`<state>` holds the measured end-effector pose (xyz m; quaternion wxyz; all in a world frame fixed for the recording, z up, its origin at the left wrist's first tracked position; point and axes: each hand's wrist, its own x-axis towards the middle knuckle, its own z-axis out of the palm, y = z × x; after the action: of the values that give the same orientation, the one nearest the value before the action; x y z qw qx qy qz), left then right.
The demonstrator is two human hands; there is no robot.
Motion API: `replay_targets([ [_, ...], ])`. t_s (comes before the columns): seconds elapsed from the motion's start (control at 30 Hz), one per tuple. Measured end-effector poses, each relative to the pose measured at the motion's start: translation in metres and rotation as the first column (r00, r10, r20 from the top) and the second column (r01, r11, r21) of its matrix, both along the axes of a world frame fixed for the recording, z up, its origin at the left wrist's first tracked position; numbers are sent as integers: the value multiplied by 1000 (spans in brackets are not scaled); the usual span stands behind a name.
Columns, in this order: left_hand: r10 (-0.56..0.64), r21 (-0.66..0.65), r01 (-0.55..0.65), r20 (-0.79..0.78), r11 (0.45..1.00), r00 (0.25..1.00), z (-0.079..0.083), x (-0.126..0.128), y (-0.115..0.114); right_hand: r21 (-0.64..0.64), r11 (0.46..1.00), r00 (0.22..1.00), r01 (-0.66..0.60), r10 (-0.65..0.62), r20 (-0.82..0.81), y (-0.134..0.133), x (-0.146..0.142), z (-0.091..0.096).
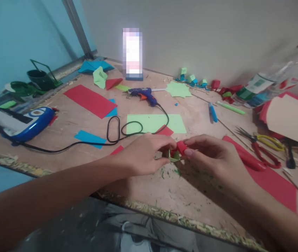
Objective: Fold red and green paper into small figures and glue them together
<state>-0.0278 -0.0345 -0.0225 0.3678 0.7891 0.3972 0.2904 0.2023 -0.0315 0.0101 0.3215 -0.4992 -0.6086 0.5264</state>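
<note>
Both my hands meet over the near middle of a worn wooden table (67, 122). My left hand (145, 154) is closed, its fingers pinching the left side of a small folded paper piece (177, 151) made of red and light green paper. My right hand (213, 155) is closed too, thumb and forefinger pinching the red part of the same piece from the right. The piece hangs just above the tabletop. Small green paper scraps (170, 172) lie scattered below it.
A blue glue gun (145, 94) lies farther back, its black cord (113, 134) looping across a light green sheet (154, 123). Red paper sheets (89, 100) and blue ones lie left, red-and-yellow scissors (263, 148) and a clear bottle (275, 84) right, a blue device (24, 122) far left.
</note>
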Motion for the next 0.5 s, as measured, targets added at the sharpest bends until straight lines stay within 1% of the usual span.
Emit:
replay_targets([
  [0.07,-2,65,5,-45,998,999,0,-1,1,-32,999,999,35,-36,-32,2,-1,0],
  [0.13,21,83,-17,-55,996,998,0,-2,1,-62,996,996,69,-72,-55,3,-1,-2],
  [0.23,44,93,-44,-5,995,999,3,-3,1,-180,979,982,96,-123,-143,4,1,-8],
  [0.3,29,147,-32,19,989,999,3,-4,1,-268,959,967,93,-152,-207,5,3,-14],
  [0.4,-14,278,18,-19,960,1000,1,-6,3,-320,946,960,59,-141,-241,7,6,-21],
  [0.5,-41,333,59,-63,941,997,-1,-7,4,-330,943,967,41,-121,-226,7,6,-22],
])
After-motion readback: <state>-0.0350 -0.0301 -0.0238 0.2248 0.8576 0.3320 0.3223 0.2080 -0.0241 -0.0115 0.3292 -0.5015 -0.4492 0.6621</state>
